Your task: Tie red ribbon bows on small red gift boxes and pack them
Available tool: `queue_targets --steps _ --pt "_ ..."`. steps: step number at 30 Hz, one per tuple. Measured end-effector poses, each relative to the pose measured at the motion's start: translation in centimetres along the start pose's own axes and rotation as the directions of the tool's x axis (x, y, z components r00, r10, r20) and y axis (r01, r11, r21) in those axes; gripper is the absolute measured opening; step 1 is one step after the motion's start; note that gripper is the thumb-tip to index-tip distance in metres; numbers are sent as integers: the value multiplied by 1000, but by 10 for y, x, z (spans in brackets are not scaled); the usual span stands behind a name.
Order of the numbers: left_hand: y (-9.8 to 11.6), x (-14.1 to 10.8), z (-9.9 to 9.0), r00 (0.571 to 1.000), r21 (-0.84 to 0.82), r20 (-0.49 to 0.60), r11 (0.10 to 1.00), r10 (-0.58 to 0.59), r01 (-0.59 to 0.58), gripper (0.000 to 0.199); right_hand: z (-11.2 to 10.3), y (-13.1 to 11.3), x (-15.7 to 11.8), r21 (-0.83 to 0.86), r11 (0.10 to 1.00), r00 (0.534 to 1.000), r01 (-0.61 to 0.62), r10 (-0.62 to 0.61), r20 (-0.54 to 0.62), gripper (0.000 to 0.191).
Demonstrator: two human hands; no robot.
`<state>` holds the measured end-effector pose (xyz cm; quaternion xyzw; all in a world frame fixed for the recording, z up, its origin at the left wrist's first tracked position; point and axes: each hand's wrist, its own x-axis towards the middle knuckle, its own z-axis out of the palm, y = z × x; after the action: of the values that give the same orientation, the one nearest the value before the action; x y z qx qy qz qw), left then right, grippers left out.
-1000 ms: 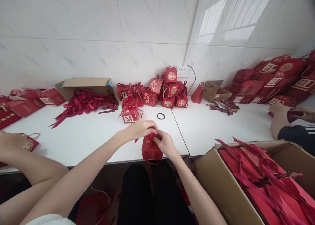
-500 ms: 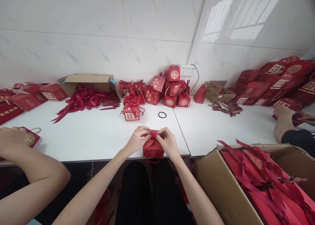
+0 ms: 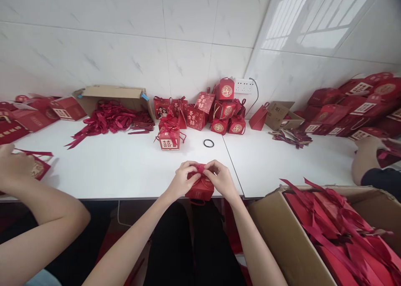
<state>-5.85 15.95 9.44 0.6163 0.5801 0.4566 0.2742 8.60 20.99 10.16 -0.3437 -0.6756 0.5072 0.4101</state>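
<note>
Person seated at the white desk [image 3: 125, 165], red box [image 3: 200, 192] right at the near edge, between the two hands; probably kept there so both forearms come in evenly and the top faces up. Left hand [image 3: 181, 179]: grip narrow, thumb and fingers pinching the red ribbon [image 3: 200, 168] on top of the box. Right hand [image 3: 222, 178]: same from the other side, grip narrow on the ribbon, the two sets of fingertips nearly meeting; opposed pinches likely keep the ribbon centred and the box from sliding. Loop handle [image 3: 197, 202] hangs off the front, likely out of the fingers' way. Ribbon pile [image 3: 109, 118] spills loose from a tipped carton [image 3: 112, 91], presumably laid open for easy reach; stacked boxes [image 3: 226, 110] back against the wall, maybe to save working space. Materials: box looks like folded card, squarish, smooth, gold print; ribbon soft, faint sheen, bunched into a small knot or bow, exact form hidden by fingers. Carton brown, matt, corrugated-looking; black ring [image 3: 208, 147] thin and round, apart from the box. Wall [image 3: 125, 48] glossy marbled tile. Co-worker's hand [image 3: 15, 167] at far left, by another red box [image 3: 39, 169]
</note>
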Motion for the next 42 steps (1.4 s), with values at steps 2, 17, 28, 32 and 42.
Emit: queue_targets --steps 2,17,28,32,42 --pt "1 0 0 1000 -29 13 1000 -8 8 11 -2 -2 0 -2 1000 1000 2 -2 26 8" --pt "3 9 10 974 -241 -116 957 -196 164 35 -1 4 -3 -200 970 989 142 -147 -11 5" --pt "4 9 9 967 -317 -141 935 -210 157 30 4 10 -23 -420 815 885 400 -463 -53 6" --pt "5 9 9 963 -340 -132 923 -234 178 28 7 11 -22 -422 799 871 428 -490 -44 9" --pt "4 10 5 958 -398 -117 896 -261 195 29 0 7 -17 -436 809 870 394 -481 -108 12"
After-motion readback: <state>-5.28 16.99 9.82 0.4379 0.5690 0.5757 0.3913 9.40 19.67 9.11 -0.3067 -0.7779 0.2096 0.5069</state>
